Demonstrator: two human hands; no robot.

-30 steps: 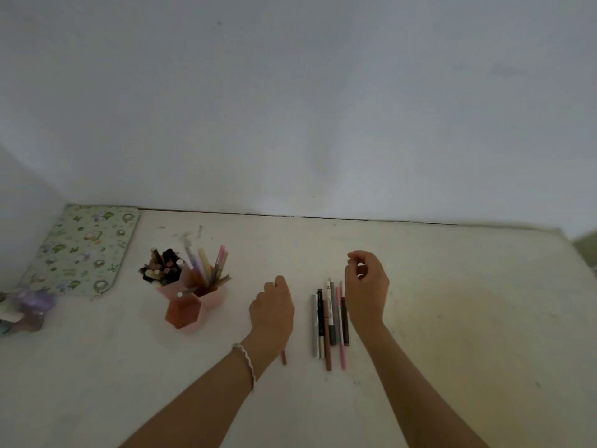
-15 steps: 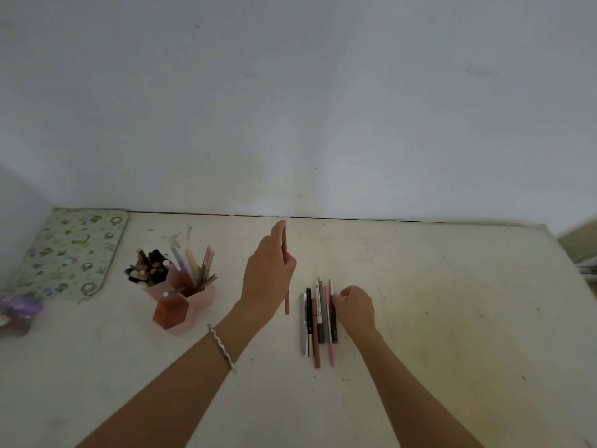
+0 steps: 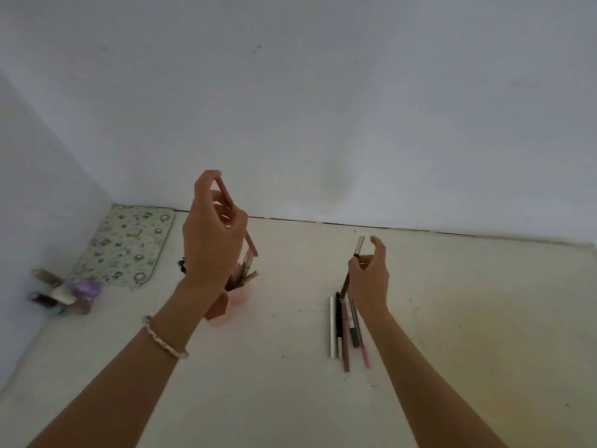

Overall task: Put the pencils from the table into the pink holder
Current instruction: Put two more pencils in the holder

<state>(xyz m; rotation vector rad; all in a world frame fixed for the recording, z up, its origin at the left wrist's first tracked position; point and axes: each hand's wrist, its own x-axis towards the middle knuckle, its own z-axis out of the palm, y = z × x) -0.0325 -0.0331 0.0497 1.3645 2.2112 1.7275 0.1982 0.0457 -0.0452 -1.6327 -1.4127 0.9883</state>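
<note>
A: Pencils (image 3: 342,324) lie right of the pink holder (image 3: 240,294). The left hand (image 3: 211,240) pinches a brown pencil (image 3: 250,245) above it; the right hand (image 3: 370,279) pinches a capped pencil (image 3: 359,245).
B: Holder's crowded; the tip could snag, toppling it.

My left hand (image 3: 213,240) is now carrying the reddish pencil (image 3: 251,246) up and across, so it's hanging tilted right above the pink holder (image 3: 240,295) instead of next to the row of pencils (image 3: 342,328). Meanwhile my right hand (image 3: 370,279) isn't resting on that row anymore. It's pinching a dark pencil (image 3: 359,245) with a silver cap and raising it nearly upright.
</note>
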